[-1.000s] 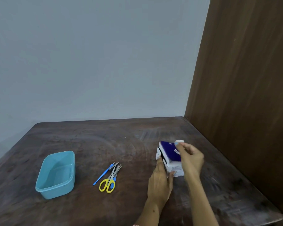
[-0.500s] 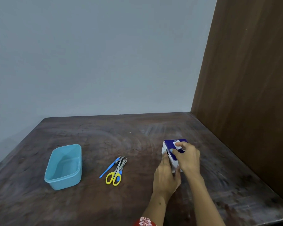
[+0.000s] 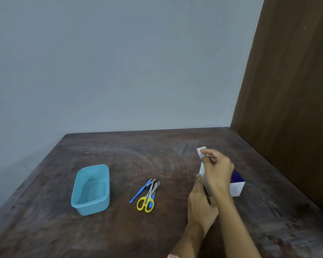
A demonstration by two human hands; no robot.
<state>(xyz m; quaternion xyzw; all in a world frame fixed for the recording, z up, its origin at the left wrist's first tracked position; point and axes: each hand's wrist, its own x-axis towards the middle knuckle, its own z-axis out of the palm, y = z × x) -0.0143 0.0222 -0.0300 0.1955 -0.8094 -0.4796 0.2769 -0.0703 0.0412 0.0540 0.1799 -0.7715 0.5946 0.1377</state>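
A small white and dark-blue box [image 3: 236,185] stands on the dark wooden table [image 3: 119,229] at the right. My right hand [image 3: 217,174] is raised above the box and pinches a small white packet [image 3: 201,151] between thumb and fingertips. My left hand [image 3: 200,207] rests against the box's near left side with fingers stretched along it. Both hands hide most of the box.
A light-blue plastic tub [image 3: 90,189] sits at the left. Yellow-handled scissors [image 3: 146,199] lie mid-table among a blue tool [image 3: 139,192] and a few metal implements [image 3: 155,187]. A brown wooden panel [image 3: 291,90] walls the table's right side; a grey wall stands behind.
My right hand went down onto the box top, then lifted up holding the small white packet. My left hand stayed against the box. The camera view shifted.
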